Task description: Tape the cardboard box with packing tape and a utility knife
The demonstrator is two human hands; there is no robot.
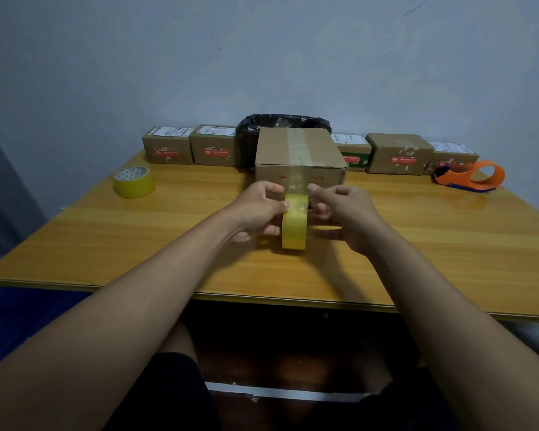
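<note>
Head view: box sat mid-table, tape strip already along its top seam. I held roll upright just before box front, left hand pinching its side, right hand pinching free tape end against front face. Judged best: pull taut, keep centred on seam. Knife not seen. Table open either side; near edge close.

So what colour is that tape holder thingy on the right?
Orange tape dispenser, seen in the head view.
</note>
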